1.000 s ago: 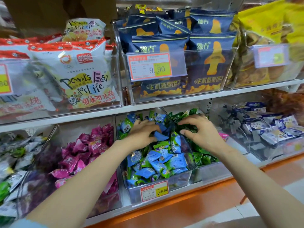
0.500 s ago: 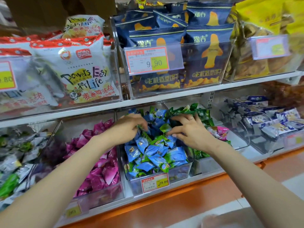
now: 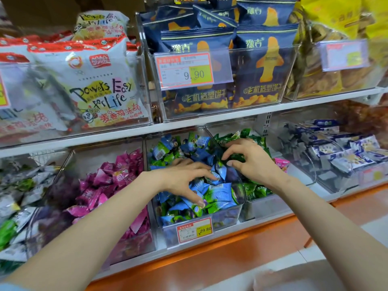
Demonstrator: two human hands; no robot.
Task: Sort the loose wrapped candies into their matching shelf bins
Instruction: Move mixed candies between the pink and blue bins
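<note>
- The blue candies fill the middle bin on the lower shelf. The green candies fill the bin at its three o'clock, and the pink candies the bin at its nine o'clock.
- The left hand lies flat on the blue heap. Its fingers are spread and nearly straight, and the thumb reaches toward six o'clock. It presses on the wrappers and grips nothing.
- The right hand hovers over the wall between the blue and green bins, its fingers bent like a claw above a dark green wrapper. It cannot be told whether they pinch that wrapper or only touch it.
- One pink wrapper shows at three o'clock of the right hand, on the green side. It is likely a stray.
- Each candy looks light, small and pillow-shaped, in glossy film that crinkles and probably slides. A flat palm would likely only push the pile about.
- The best hold is likely a pinch of thumb and forefinger on a crimped end seal or across the puffed middle, lifting straight up so that neighbouring candies do not spill over the low front wall.
- The candies seem sturdy, so a firm pinch should do no harm.
</note>
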